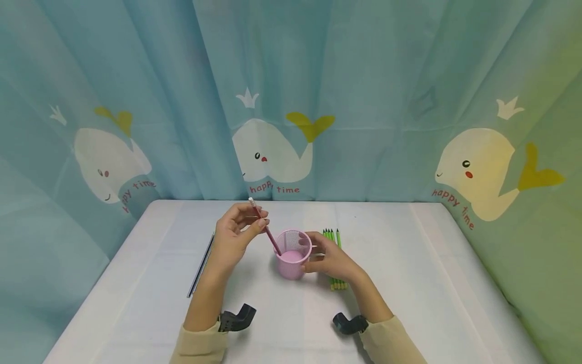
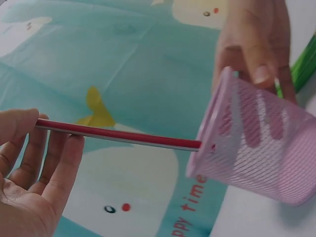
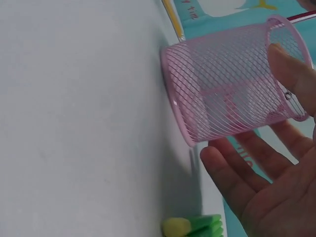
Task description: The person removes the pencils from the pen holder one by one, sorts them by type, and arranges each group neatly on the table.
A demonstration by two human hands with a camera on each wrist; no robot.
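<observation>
My left hand (image 1: 233, 236) pinches a red pencil (image 2: 123, 137) between thumb and fingers near its white upper end. The pencil slants down to the right, its lower end just inside the mouth of a pink mesh pencil cup (image 1: 291, 268). The cup stands upright on the table. From the right side, my right hand (image 1: 331, 257) holds the cup, thumb at the near side by the rim and fingers behind the mesh. In the right wrist view, the thumb (image 3: 291, 74) overlaps the cup's wall near its rim.
Several green pencils (image 1: 338, 284) lie side by side right of the cup, partly hidden by my right hand. Dark striped pencils (image 1: 200, 268) lie left of my left forearm. A curtain (image 1: 373, 101) with whale prints hangs behind the white table (image 1: 409, 283).
</observation>
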